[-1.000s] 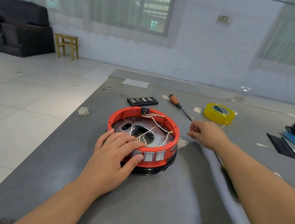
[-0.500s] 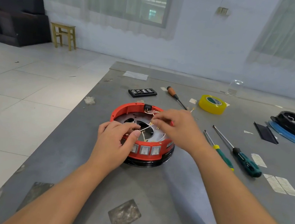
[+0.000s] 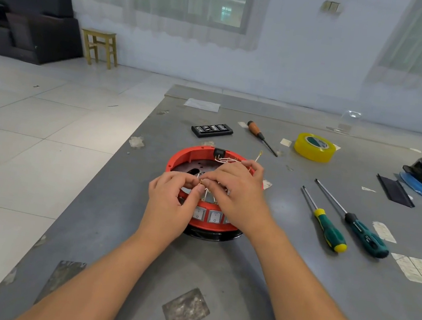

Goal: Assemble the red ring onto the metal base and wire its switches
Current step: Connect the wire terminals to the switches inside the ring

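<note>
Fingers [image 3: 196,182] of the left hand [image 3: 171,203] and of the right hand [image 3: 238,190] meet over the near side of the red ring [image 3: 186,156], curled into a two-handed pinch on a thin white wire [image 3: 202,183]; the wire end is too small to tell whether it carries a terminal. Further wires [image 3: 227,159] loop inside the ring toward a black switch [image 3: 219,151] on its far wall, and one loose end stands up just beyond the right hand. Rocker switches [image 3: 215,216] sit in the ring's near wall, below the wrists. The ring rests on the metal base [image 3: 203,165], whose perforated plate shows inside it, at the middle of the grey table [image 3: 241,286]. Judged from this arrangement, seating of the ring is done and wiring of the switches is the step in hand. The next move probably calls for guiding the pinched end onto a switch contact behind the near wall, with fine alignment, light push force and care not to snag neighbouring loops. Two green-handled screwdrivers [image 3: 330,231] lie untouched to the right, and a yellow tape roll [image 3: 314,147] sits well apart at the back.
</note>
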`<action>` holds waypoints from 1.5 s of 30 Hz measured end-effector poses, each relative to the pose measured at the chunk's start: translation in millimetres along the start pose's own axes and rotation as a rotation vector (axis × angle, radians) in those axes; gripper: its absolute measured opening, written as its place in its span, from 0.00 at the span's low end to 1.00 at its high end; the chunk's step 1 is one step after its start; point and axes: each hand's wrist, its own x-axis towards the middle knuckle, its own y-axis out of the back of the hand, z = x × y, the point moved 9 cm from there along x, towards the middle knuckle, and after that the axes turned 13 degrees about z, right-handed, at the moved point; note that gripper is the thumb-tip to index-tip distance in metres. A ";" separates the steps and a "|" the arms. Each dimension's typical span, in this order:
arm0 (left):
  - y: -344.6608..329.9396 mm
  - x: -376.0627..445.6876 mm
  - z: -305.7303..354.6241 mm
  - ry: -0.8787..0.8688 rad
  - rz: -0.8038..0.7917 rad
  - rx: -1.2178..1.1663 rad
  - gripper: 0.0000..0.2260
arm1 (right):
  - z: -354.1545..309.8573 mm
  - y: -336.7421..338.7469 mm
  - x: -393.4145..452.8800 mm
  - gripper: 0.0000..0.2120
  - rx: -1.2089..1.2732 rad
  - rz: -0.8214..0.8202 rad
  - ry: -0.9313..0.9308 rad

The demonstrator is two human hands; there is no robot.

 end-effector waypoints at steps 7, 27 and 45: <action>7.8 0.9 -5.7 0.223 0.089 -0.205 0.07 | 26.6 19.0 -6.3 0.12 0.080 0.253 -0.185; 21.2 -3.5 42.2 -0.399 0.238 0.077 0.07 | 24.4 -14.1 -2.1 0.13 0.299 -0.121 -0.553; 26.8 7.8 11.4 -0.060 0.192 -0.007 0.10 | 23.6 -17.1 -2.8 0.04 0.427 -0.241 -0.654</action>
